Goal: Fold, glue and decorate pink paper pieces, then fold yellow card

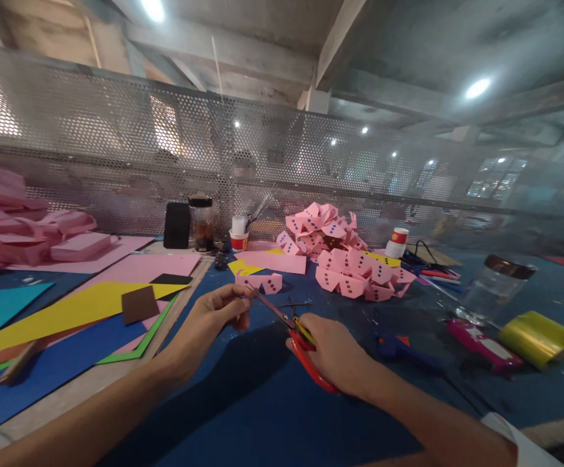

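Note:
My right hand is closed round the handles of red-handled scissors, whose blades point up and left. The blade tips reach the fingers of my left hand, which are pinched together; what they hold, if anything, is too small to make out. Just beyond the fingertips, a pink paper piece with dark dots lies on the blue table surface. Thin dark strips lie behind the scissors.
Dotted pink paper shapes are heaped behind my hands. Coloured sheets and pink paper forms lie left. At the right are a clear jar, a yellow roll and a blue glue gun. A perforated metal screen stands behind.

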The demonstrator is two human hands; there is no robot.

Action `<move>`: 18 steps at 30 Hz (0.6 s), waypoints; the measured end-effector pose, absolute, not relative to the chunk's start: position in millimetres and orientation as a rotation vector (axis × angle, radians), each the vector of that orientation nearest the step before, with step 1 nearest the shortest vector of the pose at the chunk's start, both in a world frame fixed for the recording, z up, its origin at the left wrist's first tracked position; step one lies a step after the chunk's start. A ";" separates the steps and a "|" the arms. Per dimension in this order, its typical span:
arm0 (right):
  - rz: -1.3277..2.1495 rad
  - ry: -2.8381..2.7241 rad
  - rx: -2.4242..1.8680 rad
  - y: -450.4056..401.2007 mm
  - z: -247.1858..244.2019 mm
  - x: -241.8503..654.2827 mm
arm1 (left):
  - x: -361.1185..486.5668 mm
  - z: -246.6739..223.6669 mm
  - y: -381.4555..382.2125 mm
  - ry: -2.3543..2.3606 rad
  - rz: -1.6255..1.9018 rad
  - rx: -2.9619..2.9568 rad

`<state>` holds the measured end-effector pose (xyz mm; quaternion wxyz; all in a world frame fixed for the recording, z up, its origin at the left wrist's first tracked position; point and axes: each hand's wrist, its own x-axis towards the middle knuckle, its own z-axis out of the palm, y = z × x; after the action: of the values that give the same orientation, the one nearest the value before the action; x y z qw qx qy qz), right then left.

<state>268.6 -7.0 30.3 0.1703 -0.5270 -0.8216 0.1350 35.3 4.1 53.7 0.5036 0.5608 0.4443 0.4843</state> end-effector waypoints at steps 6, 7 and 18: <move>0.322 -2.341 -1.492 -5.6 27.7 270.3 | 34.8 54.0 3.6 1.070 1.163 1.355; 0.318 -2.343 -1.492 -5.6 27.2 270.5 | 34.8 53.9 3.6 1.068 1.166 1.355; 0.297 -2.353 -1.506 -3.9 26.0 270.2 | 36.1 54.8 3.6 1.076 1.169 1.345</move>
<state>270.2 -3.9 26.0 0.1654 -0.5286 -0.8261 0.1042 36.1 3.6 54.8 0.5054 0.5576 0.4459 0.4847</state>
